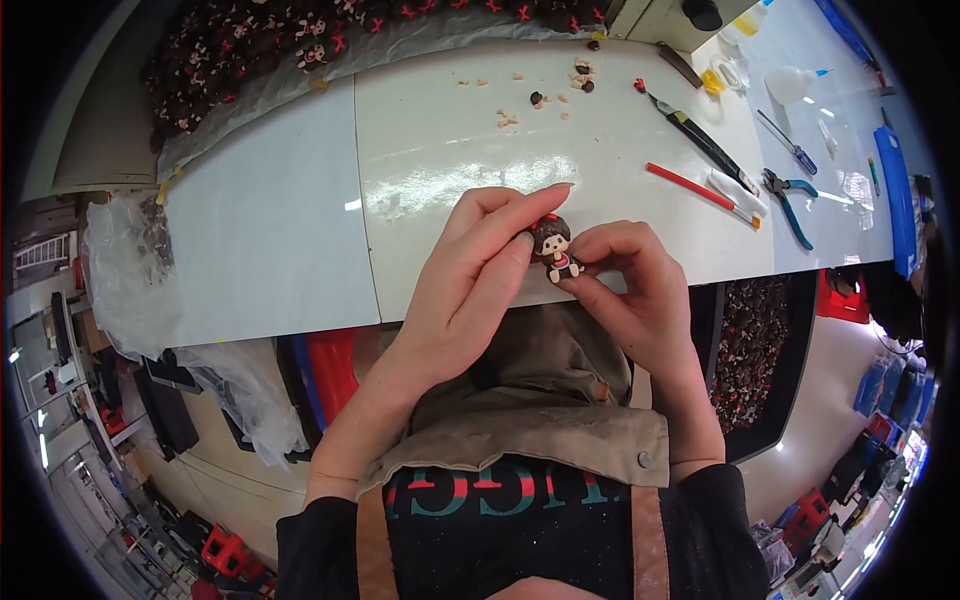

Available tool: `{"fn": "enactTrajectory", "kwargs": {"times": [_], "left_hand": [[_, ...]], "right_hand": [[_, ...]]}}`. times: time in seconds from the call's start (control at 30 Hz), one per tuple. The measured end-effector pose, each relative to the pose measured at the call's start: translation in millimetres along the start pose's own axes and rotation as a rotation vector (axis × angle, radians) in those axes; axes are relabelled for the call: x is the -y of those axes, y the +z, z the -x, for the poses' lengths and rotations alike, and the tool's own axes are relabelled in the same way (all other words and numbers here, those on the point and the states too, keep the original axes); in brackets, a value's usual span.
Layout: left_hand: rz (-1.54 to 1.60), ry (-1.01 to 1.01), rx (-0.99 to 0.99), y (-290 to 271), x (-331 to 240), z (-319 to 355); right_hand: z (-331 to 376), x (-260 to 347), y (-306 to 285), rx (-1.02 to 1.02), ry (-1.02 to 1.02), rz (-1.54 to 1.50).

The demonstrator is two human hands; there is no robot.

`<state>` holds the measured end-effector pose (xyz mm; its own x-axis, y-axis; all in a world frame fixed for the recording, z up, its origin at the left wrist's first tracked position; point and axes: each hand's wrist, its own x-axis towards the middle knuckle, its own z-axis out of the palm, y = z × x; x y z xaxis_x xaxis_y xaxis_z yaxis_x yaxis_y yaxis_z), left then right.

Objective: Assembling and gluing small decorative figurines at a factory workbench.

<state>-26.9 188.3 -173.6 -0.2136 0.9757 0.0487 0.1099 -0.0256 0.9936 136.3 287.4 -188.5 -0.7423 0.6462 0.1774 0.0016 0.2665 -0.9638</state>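
Note:
Between my two hands, just above the table's near edge, is a small doll figurine (557,250) with brown hair, a pale face and a red patch on its front. My left hand (482,262) pinches the figurine at its head, the thumb against the hair and the index finger stretched past it. On the other side, my right hand (636,285) grips its lower body between thumb and fingertips. The figurine's back is hidden.
Right of my hands lie a black utility knife (705,143), a red-handled brush (700,193), blue-handled pliers (790,205) and a screwdriver (788,142). Pale scraps (508,119) dot the white table (430,170). Many similar figurines (290,50) pile up far left; a black bin (752,350) holds more.

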Motion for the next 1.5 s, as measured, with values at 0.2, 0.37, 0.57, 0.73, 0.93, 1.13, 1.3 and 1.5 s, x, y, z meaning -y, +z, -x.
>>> {"fn": "enactTrajectory", "kwargs": {"times": [0.2,0.37,0.57,0.73,0.93,1.13,1.3,1.5], "left_hand": [[0.002,0.038,0.002,0.9,3.0,-1.4],[-0.033,0.047,0.01,5.1,1.6,1.8],[-0.16,0.095,-0.005,8.3,2.5,1.2],[-0.26,0.126,-0.036,14.4,4.3,2.4],[-0.319,0.195,-0.053,15.8,7.4,2.5],[-0.296,0.188,-0.042,14.9,5.6,2.5],[-0.129,0.109,0.006,6.7,4.0,1.4],[-0.048,0.01,0.036,9.0,2.2,1.5]], "right_hand": [[1.2,3.4,-1.2,0.023,0.073,-0.024],[0.1,1.2,-1.5,0.043,0.033,-0.079],[0.7,-3.0,0.7,-0.022,-0.003,-0.078],[1.1,-2.1,0.3,-0.01,-0.004,-0.032],[1.0,-1.3,1.4,-0.003,-0.017,-0.005],[0.6,-0.5,2.1,-0.008,-0.016,0.0],[-0.8,-0.5,-1.2,-0.007,-0.001,-0.006],[-4.7,0.1,-14.1,0.064,0.035,-0.101]]}}
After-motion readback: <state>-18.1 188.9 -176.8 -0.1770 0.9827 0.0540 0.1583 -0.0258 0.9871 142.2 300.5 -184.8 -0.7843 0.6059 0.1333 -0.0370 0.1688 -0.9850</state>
